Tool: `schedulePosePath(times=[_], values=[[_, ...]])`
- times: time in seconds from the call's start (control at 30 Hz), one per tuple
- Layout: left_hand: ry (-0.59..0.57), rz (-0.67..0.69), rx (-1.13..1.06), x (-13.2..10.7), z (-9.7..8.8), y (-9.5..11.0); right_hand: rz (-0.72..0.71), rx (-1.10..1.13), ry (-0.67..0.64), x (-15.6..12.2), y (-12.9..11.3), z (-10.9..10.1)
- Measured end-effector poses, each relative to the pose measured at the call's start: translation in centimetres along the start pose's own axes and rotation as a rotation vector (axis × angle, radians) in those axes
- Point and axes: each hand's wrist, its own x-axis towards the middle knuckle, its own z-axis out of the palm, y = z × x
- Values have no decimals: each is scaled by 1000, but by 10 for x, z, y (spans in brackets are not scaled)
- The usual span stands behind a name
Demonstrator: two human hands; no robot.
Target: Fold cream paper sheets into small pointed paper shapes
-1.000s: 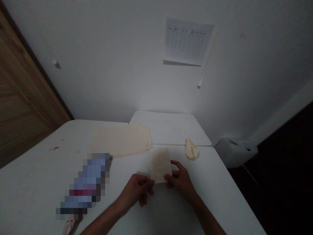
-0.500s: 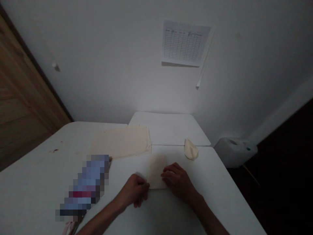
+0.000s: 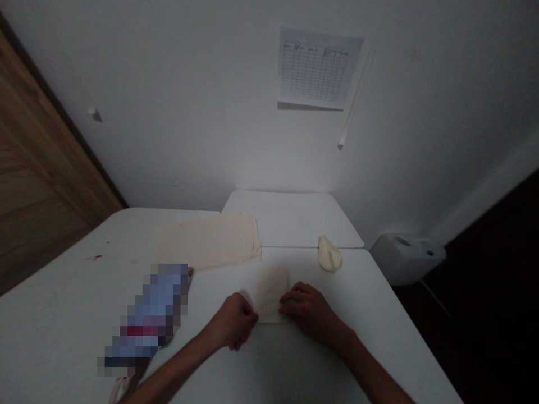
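A small square cream-coloured sheet point(image 3: 272, 294), thin and soft-looking, lies flat on the white table in front of me. My left hand point(image 3: 236, 321) is closed, thumb and forefinger pinching its lower left corner. On the opposite side, my right hand point(image 3: 305, 308) has its bent fingers together at the right edge, the thumb mostly hidden. Further back on the left rests a stack of larger cream sheets point(image 3: 214, 241) with uneven edges. A folded cream piece point(image 3: 329, 255), pointed at the top, sits beyond my right hand.
A blurred-out bluish object point(image 3: 147, 314) lies on the white table point(image 3: 202, 359) to the left of my forearm. Against the wall hangs a printed grid sheet point(image 3: 318, 70). A white plastic container point(image 3: 406, 258) stands past the table's right edge, beside a dark floor.
My right hand has shifted slightly right, its fingers now drawn closer together at the sheet's edge. My left hand keeps its pinch at the corner.
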Motion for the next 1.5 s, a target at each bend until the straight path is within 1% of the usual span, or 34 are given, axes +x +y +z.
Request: schedulePosePath(times=[0.17,0.23,0.33,0.4,0.47,0.53,0.57,0.63,0.7,0.77,0.83,0.93,1.07,1.23,1.33,1.43,1.5], values=[[53,16,128,-1,-2,3,39,50,1,0,-2,-5],[94,23,177,-4,-3,4,47,69,-4,0,-2,-7],[249,69,302,-10,-4,6,51,79,-28,0,-2,-10],[353,199,402,-14,-2,5,49,77,-43,0,-2,-12],[385,433,451,-17,3,4,45,84,-52,1,-1,-13],[347,646,462,-18,8,3,50,102,-50,0,-2,-14],[317,723,466,-19,10,2,54,113,-48,0,-2,-15],[258,816,478,-20,13,-1,65,127,-42,-1,-3,-16],[231,864,524,-21,16,-6,77,127,-39,-3,-2,-16],[247,879,608,-23,19,-13,93,118,-36,-5,-2,-16],[290,888,696,-24,23,-20,99,106,-35,-8,-2,-15],[327,875,780,-24,30,-27,86,63,-36,-12,-5,-14],[318,806,824,-28,36,-25,85,12,-31,-21,-13,-13],[345,764,904,-34,43,-26,69,-26,-71,-33,-20,-15],[350,724,972,-36,50,-26,70,-46,-89,-36,-23,-18],[332,749,1024,-40,54,-23,76,-46,-92,-35,-24,-20],[340,783,1023,-43,56,-21,76,-39,-83,-35,-25,-19]])
